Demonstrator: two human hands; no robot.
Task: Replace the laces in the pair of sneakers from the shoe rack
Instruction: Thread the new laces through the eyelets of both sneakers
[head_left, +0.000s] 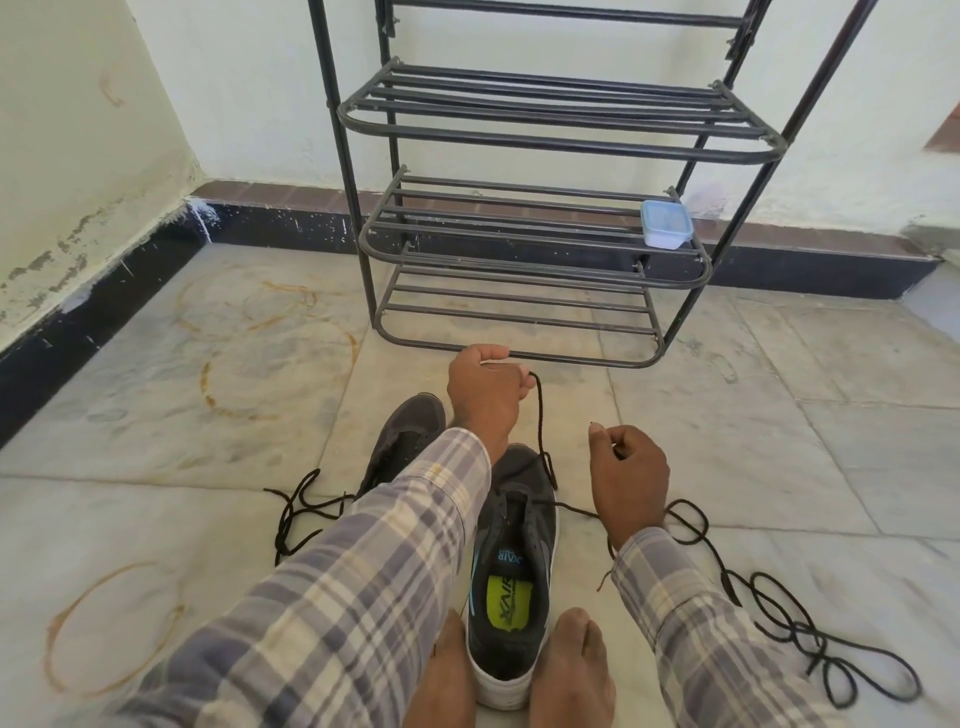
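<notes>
Seated person, marble floor (779, 364). One dark grey mesh sneaker (511, 566) stands upright on the floor, clamped at the heel between the person's two bare feet (569, 670), toe pointing at the black metal tube shoe rack (519, 234).

A black cord lace (540, 426) rises from the sneaker's front eyelets. The left hand (485, 395) is raised above the toe, its grip closed, pinching the lace's upper end between thumb and fingertips. The right hand (628, 478) hovers just right of the sneaker, fingers curled, its grip pinching what appears to be the lace's other end.

A second dark grey sneaker (410, 436) lies to the left, partly hidden by the plaid left sleeve (363, 571). Loose black laces lie tangled on the floor at both sides, left (293, 514) and right (779, 613).

A small clear plastic box with a pale blue lid (666, 224) sits at the right end of a lower rack shelf.
</notes>
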